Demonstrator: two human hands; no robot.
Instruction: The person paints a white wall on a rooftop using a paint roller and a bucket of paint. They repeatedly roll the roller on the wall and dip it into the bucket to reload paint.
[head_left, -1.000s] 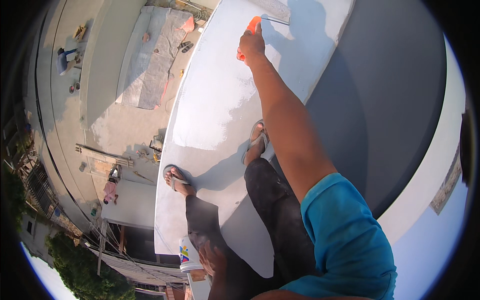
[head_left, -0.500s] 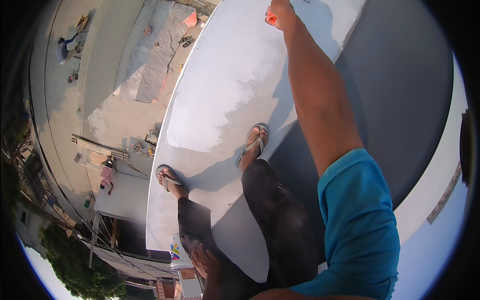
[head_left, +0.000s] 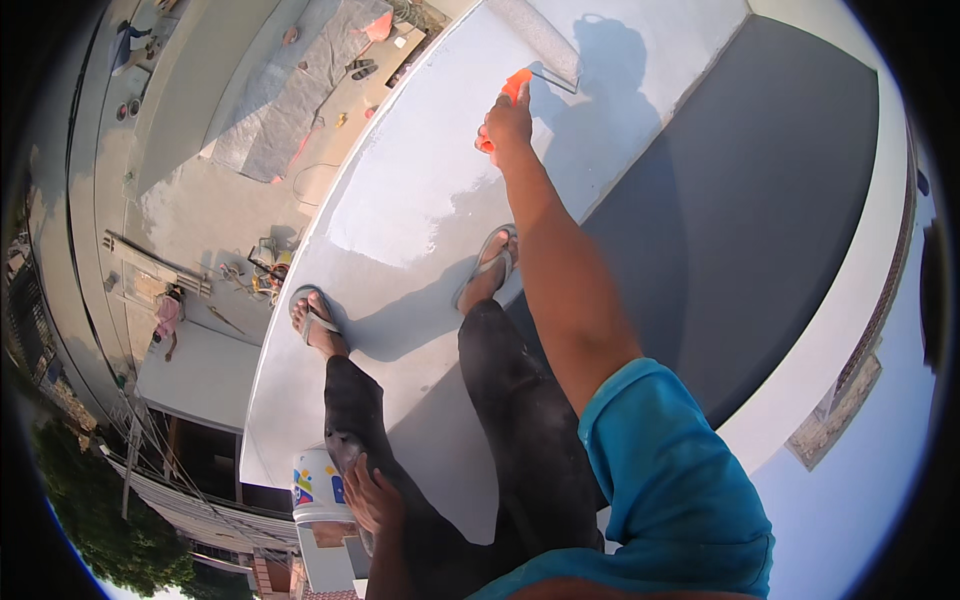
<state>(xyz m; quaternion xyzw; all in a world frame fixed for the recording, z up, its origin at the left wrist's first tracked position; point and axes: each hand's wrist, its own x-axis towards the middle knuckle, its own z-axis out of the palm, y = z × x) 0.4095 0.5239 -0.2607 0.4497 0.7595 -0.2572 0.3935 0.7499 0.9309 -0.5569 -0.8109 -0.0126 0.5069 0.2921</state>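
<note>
The right hand (head_left: 507, 122) is closed around the orange handle of a paint roller (head_left: 545, 42) pressed on the pale grey ledge (head_left: 400, 220) at upper centre. The left hand (head_left: 372, 497) rests loosely open on the knee, beside a paint bucket (head_left: 318, 487) at the bottom. Judging by the sheen, the left band looks coated; the dark grey strip (head_left: 760, 200) on the right remains unpainted

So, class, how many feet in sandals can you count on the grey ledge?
2. The left foot stands near the ledge's outer edge; the right foot stands further in, under the outstretched arm. Neither is hidden.
</note>
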